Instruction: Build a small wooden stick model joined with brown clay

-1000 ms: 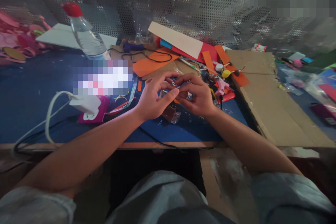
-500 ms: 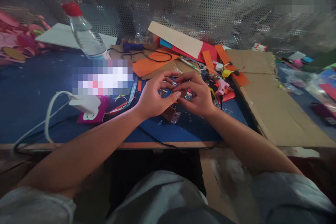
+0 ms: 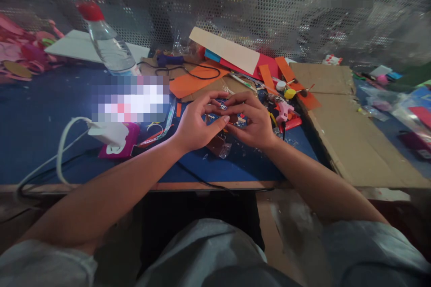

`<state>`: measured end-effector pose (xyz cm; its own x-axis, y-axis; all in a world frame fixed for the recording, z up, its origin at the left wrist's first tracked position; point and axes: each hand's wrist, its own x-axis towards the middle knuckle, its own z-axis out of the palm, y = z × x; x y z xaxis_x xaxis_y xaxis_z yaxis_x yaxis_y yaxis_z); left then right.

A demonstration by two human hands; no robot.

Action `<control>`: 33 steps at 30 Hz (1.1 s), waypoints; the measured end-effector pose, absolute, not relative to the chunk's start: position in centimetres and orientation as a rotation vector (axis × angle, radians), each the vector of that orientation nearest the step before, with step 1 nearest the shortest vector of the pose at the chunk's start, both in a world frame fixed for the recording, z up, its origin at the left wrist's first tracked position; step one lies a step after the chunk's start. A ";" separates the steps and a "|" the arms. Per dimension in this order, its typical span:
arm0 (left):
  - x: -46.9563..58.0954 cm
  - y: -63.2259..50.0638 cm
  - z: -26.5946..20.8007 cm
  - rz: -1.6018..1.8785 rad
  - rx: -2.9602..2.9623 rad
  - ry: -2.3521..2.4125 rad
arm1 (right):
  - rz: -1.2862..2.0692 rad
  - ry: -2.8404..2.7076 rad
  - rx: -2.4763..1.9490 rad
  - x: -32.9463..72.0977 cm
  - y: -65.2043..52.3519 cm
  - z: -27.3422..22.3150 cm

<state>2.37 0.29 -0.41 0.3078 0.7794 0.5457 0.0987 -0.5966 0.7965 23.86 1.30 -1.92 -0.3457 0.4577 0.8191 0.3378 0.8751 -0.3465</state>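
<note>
My left hand [image 3: 197, 123] and my right hand [image 3: 251, 119] meet over the middle of the blue table, fingertips close together. Both have curved fingers, seemingly around something small and dark brown [image 3: 233, 118]; the fingers mostly hide it and I cannot make out its kind. Below them lies a brown piece with crinkled clear plastic [image 3: 220, 147]. Small scraps lie on the table under and around the fingers. To the right of my right hand is a pink glue gun [image 3: 284, 112] with a black cord, beside a red object [image 3: 291, 123].
A red-capped bottle [image 3: 109, 40] stands back left, behind a blurred bright patch. A white plug [image 3: 109, 133] with a cable sits on a purple power block [image 3: 132, 141]. Orange sheets [image 3: 195, 78] lie at the back, cardboard [image 3: 357, 134] on the right. A black cord [image 3: 202, 180] crosses the front.
My hands stay in nearly the same place, with only slight finger movement. The view has shifted very slightly. Nothing else has visibly moved.
</note>
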 end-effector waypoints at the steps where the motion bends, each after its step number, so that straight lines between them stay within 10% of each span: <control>1: 2.4 0.3 -0.4 1.327 1.922 0.771 | 0.150 -1.961 -0.583 23.8 1.3 -1.9; 33: 2.5 0.2 -0.6 1.250 1.854 0.698 | 0.113 -1.953 -0.577 23.7 1.4 -1.9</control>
<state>2.50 0.23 -0.57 0.3664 0.7826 0.5033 0.0178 -0.5467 0.8371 23.65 1.39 -1.94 -0.3357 0.4427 0.8315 0.3442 0.8793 -0.3292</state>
